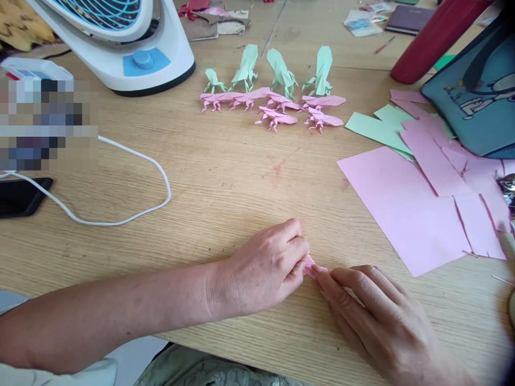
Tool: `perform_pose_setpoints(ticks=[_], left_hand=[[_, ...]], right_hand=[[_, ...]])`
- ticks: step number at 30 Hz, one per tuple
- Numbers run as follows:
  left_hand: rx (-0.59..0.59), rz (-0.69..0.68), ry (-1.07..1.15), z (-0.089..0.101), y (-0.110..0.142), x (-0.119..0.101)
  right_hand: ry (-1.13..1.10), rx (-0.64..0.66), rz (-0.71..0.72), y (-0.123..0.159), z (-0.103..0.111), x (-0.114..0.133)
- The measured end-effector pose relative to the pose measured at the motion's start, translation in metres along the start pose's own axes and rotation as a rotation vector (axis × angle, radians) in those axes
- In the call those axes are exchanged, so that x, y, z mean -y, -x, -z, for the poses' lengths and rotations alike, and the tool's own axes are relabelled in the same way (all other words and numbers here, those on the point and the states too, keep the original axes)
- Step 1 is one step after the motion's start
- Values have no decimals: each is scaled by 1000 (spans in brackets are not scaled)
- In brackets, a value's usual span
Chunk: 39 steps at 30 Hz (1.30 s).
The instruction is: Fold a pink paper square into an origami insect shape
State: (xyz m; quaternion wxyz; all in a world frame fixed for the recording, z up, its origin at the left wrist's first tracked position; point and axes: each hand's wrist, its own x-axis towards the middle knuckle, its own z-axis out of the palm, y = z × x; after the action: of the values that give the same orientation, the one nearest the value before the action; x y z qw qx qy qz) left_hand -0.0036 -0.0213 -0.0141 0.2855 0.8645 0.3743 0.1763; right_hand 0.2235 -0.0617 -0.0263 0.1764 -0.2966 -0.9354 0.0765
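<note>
A small folded piece of pink paper (309, 266) lies between my two hands, low over the wooden table. My left hand (269, 268) is closed, its curled fingers gripping the paper's left part and hiding most of it. At the paper's right end, my right hand (374, 311) pinches it with thumb and forefinger. Farther back stand several folded green paper insects (245, 68), with a group of folded pink paper insects (277, 117) in front of them.
Pink sheets (398, 209) and green strips (376, 131) lie at the right, beside a blue bag (478, 91) and a red cylinder (438, 40). A white fan (161, 59) stands back left. A white cable (167, 185) loops near a black phone (24, 195).
</note>
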Motion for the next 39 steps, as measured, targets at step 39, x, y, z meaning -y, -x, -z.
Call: perform_pose_setpoints(ticks=[39], left_hand=[[139, 76, 97, 17, -6, -2]], right_hand=[[-19, 28, -35, 1, -3, -2]])
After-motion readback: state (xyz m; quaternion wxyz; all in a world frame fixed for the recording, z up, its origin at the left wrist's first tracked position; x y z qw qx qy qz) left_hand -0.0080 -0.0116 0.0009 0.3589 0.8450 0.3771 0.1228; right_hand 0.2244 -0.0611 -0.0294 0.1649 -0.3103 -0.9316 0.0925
